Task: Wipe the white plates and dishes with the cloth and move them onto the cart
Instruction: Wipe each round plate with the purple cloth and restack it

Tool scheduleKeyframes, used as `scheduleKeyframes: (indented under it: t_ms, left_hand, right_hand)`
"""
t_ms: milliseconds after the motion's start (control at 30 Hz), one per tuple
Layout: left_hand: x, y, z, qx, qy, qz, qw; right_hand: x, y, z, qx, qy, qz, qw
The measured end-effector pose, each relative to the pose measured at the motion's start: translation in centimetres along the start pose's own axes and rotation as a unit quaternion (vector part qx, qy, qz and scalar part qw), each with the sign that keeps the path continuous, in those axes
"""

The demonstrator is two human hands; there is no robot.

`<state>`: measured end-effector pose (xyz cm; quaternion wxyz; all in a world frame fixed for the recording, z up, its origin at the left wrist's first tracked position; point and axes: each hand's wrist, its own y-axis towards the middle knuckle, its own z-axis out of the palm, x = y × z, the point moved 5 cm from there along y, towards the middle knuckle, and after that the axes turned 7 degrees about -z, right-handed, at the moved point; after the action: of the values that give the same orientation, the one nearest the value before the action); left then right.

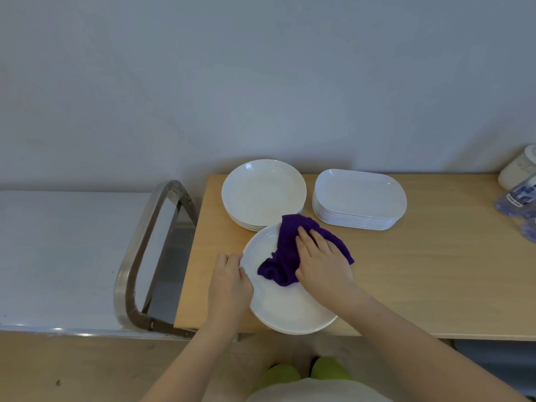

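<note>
A round white plate [290, 309] lies at the near edge of the wooden table [420, 285], partly over the edge. My left hand [229, 285] grips its left rim. My right hand [322, 259] presses a purple cloth [282, 256] flat onto the plate's upper part, fingers fairly straight. Behind it stands a stack of round white plates [262, 192]. To the right of that is a stack of several oval white dishes [359, 198]. The cart [58, 256] with a white top sits to the left of the table.
The cart's steel handle loop [136, 256] stands between cart top and table. At the table's far right are a white container [519, 166] and a clear plastic bottle [519, 198]. A wall runs close behind. Green shoes [307, 372] show on the floor below.
</note>
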<state>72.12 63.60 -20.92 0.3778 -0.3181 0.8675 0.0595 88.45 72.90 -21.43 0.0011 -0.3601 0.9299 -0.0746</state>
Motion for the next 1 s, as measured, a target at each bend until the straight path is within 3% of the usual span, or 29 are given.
scheduleKeyframes:
  t_ms: [267, 433, 767, 1000]
  left_hand:
    - [0.2, -0.1, -0.1, -0.016, 0.023, 0.002, 1.0]
    - [0.5, 0.2, -0.1, -0.009, 0.047, 0.001, 0.999]
    - [0.3, 0.8, -0.3, 0.046, 0.051, -0.009, 0.998]
    - [-0.1, 1.0, -0.2, 0.081, 0.071, 0.0, 0.994]
  right_hand:
    - [-0.2, -3.0, -0.1, 0.035, -0.006, 0.1, 0.994]
    - [1.2, -1.2, -1.1, -0.009, 0.058, 0.134, 0.989]
    - [6.1, 1.4, -1.3, -0.027, 0.119, 0.031, 0.992]
    - [8.3, 0.7, -1.6, -0.016, 0.135, 0.042, 0.99]
